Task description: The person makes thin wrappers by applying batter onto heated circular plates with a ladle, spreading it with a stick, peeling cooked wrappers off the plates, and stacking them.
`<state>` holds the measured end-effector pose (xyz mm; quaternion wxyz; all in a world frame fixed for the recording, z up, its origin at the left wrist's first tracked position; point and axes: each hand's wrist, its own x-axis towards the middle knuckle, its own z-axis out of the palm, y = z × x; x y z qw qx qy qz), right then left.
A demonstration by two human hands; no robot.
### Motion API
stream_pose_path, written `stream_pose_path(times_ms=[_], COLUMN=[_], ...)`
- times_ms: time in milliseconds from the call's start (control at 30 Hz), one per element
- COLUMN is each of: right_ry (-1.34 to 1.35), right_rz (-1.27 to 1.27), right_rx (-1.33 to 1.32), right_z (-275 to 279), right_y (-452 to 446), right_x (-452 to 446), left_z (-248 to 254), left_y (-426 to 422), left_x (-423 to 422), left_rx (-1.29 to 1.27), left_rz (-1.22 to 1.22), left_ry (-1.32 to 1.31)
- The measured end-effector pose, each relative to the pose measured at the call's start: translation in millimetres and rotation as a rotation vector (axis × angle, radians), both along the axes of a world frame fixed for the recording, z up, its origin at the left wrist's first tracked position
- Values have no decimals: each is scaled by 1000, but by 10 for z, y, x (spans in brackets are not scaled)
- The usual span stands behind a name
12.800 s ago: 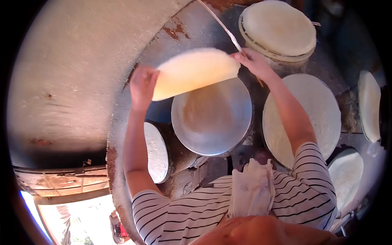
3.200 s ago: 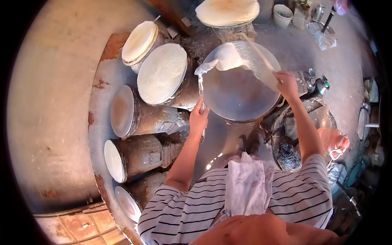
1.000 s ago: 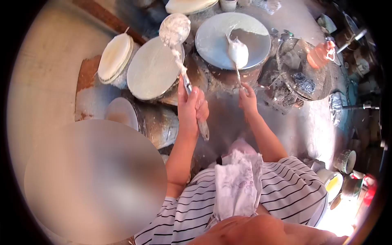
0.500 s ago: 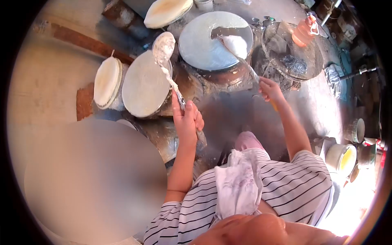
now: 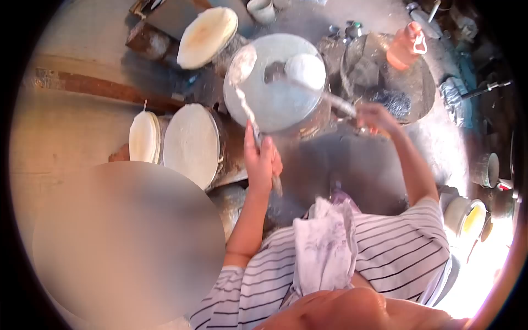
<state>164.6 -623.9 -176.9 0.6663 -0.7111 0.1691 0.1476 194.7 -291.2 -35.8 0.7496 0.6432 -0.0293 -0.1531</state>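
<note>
My left hand (image 5: 263, 159) is closed round the handle of a ladle (image 5: 242, 66), its bowl and neck caked with pale batter. That bowl is held up in front of the left side of a round griddle (image 5: 280, 107). A whitish layer covers most of the griddle, with a small dark gap near the middle. My right hand (image 5: 378, 118) grips the handle of a second long-handled tool, perhaps also a ladle, whose rounded white head (image 5: 306, 71) is over the griddle just right of the gap. Whether this head touches the surface I cannot tell.
Left of the griddle stands another round plate (image 5: 192, 143) with a pale layer, beside a stack of pale flatbreads (image 5: 144, 137). Another pale round (image 5: 208, 37) is behind. A pink bottle (image 5: 406, 47) stands on a dark round surface (image 5: 421, 93). A bucket (image 5: 465, 217) holds something yellow.
The right tool's head has moved left across the griddle, and the dark gap has shrunk. The left ladle now overlaps the griddle in view. The whole view has shifted somewhat.
</note>
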Motion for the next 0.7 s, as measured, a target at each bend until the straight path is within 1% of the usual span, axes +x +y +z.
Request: stream_pose_path(times_ms=[33,67,133,167,233,300,333,367,433,500,533,567,633,667,700], right_ry=[-119,-93,-120,-153,-562,-355,-338,-395,-221,-256,-259,-259,-296,-285,-240], right_rz=[18,16,34,63,74,174,200,22,-277,-224,-199,-165,-99,-133,-253], right_rx=[-27,-53,-175,-253,-682,-979,-918,-868,-777,-790,-805,-864,-883,-928,-827], right_z=[-159,-126,129,168,-153,440,547,450,136,149,245,124,306,177,204], right_y=[-142,-124,4,106,415,828,810,765,602,813,959,1058,1029,911,821], right_x=[159,369,824,1038,1399,1158,969,758,501,456,568,757,918,816,613], left_z=[5,23,36,42,38,71,120,145,125,135,8,-28,-19,73,171], left_y=[-2,-73,-248,-306,-414,-517,-522,-482,-442,-530,-644,-780,-992,-962,-796], left_x=[-30,4,117,151,251,375,423,428,550,705,806,887,1038,1064,1132], left_rx=[25,40,-4,28,101,90,74,50,92,183,67,-4,-141,-189,-322], left_rz=[21,21,17,6,-9,-35,-35,-22,-26,-68,-88,-111,-148,-131,-211], left_ry=[39,60,68,44,7,-5,6,22,8,40,122,165,246,291,351])
